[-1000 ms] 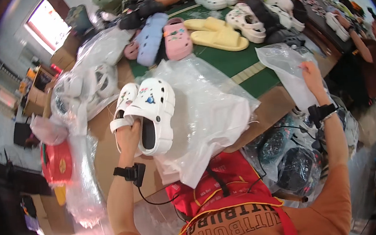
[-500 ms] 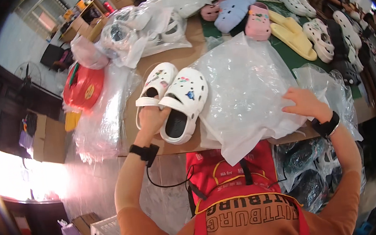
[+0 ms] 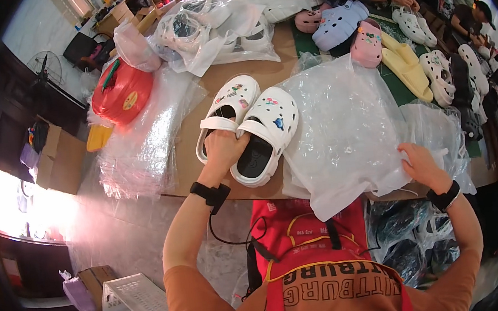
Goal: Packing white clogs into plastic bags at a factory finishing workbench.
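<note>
A person at a cardboard-topped table holds a pair of white clogs in the left hand. The fingers are closed over the two heel straps where the shoes meet, so one grip keeps both side by side, toes pointing away from the wrist and soles down on the tabletop. Small coloured charms dot the uppers beyond the fingers.

The right hand rests at the near edge of a stack of clear plastic bags, which spreads away from the palm toward the clogs; the fingers press on the top sheet, though whether they pinch it I cannot tell. The bags lie just beside the clogs, touching their outer edge.

Past both hands are more bagged clogs, a red round bundle, and pastel clogs on a green mat.
</note>
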### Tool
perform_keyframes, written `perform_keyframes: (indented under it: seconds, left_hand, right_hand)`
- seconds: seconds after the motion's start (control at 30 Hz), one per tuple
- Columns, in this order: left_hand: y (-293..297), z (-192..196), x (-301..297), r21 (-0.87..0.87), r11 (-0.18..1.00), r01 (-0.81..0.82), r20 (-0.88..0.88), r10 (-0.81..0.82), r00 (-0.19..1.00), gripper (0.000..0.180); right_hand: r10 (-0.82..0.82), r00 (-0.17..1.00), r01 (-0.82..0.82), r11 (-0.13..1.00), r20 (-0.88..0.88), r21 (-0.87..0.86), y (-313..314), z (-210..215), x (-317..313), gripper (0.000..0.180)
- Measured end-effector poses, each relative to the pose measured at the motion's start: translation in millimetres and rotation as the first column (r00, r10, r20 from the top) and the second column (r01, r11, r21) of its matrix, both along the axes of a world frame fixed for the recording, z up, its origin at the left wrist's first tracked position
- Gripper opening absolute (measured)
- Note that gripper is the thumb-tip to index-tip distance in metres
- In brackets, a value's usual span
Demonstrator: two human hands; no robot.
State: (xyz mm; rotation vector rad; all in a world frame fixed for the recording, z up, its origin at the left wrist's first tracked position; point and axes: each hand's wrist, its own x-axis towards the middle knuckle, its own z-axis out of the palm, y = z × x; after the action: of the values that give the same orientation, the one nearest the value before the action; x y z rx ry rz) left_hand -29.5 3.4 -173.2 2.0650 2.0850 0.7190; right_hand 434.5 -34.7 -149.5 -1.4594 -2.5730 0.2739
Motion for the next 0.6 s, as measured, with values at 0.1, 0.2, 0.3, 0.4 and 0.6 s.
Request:
perform_keyframes:
  seconds: [0.1,0.2,0.3,0.4,0.6]
  left_hand:
    - [3.3,-12.6,-1.1,0.096,0.995,-0.004,-0.025,0.006,1.0,0.039]
    - [2.8,-15.2,-6.7,-0.04,0.998,-0.049,-0.064,0.046,0.997,0.049]
    - [1.9,-10.3,-3.5,-0.034,0.998,-0.058,-0.031,0.057,0.998,0.05]
    - [1.4,-13.4,-5.2,-0.023,0.999,-0.033,-0.028,0.033,0.999,0.047]
    - [2.8,-9.9,-1.7,-0.014,1.0,-0.026,0.037,0.027,0.999,0.048]
  right_hand:
    - [-0.036,0.998,0.044,0.988,0.06,-0.149,-0.1,-3.0,17.3,0.03]
    - [-0.062,0.998,0.059,0.994,-0.022,-0.089,-0.3,-3.9,8.5,0.02]
    - [-0.265,0.901,0.179,0.948,-0.344,-0.263,-6.2,8.0,-6.3,0.011]
    - [-0.293,0.834,0.136,0.93,-0.468,-0.341,-11.0,37.8,-26.8,0.006]
    - [0.115,0.97,-0.091,0.988,-0.214,0.121,5.6,64.5,-36.9,0.015]
